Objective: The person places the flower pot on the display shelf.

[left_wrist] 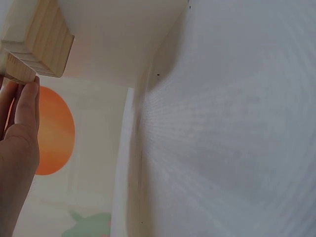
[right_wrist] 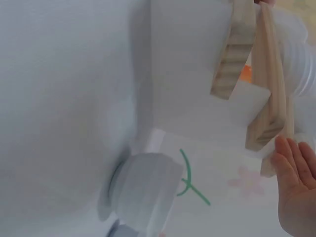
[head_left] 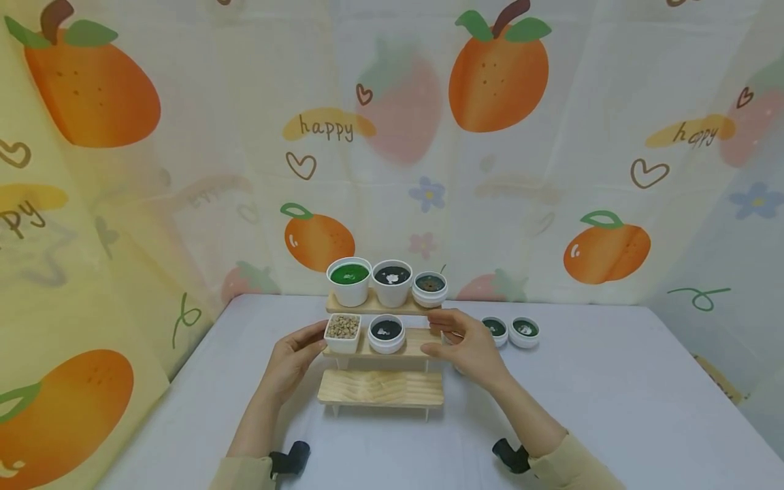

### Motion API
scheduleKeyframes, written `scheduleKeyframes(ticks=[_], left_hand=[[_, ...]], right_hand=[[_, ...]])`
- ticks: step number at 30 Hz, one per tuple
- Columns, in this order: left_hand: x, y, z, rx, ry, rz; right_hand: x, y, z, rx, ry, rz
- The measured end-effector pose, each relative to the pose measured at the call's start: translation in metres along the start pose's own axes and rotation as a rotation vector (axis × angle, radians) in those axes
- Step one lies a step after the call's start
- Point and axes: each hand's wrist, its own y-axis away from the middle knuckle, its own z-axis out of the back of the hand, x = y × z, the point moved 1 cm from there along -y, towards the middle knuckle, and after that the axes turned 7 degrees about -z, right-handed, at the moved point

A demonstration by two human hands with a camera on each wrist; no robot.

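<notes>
A tiered wooden stand has a middle shelf (head_left: 416,346) that carries a square white pot of tan granules (head_left: 343,330) and a round white pot with a dark top (head_left: 386,333). My left hand (head_left: 288,361) is at the shelf's left end beside the square pot; in the left wrist view its fingers (left_wrist: 27,106) reach the wood, extended. At the right end is my right hand (head_left: 474,350), its thumb and fingers spread apart. Fairly straight fingers (right_wrist: 296,158) lie close to the wood in the right wrist view; whether they touch is unclear.
Behind, the upper shelf (head_left: 382,307) holds a green-topped pot (head_left: 350,279), a dark-topped pot (head_left: 392,280) and a smaller pot (head_left: 430,289). The lower shelf (head_left: 380,388) is in front. Small white pots (head_left: 525,331) stand right of the stand, partly behind my right hand.
</notes>
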Motion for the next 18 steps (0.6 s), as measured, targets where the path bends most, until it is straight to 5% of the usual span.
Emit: scheduleKeyframes(ticks=[18], left_hand=[[0.001,-0.001,0.001,0.004,-0.004,0.01]], right_hand=[[-0.036,0.0,0.039,-0.027,0.053,-0.053]])
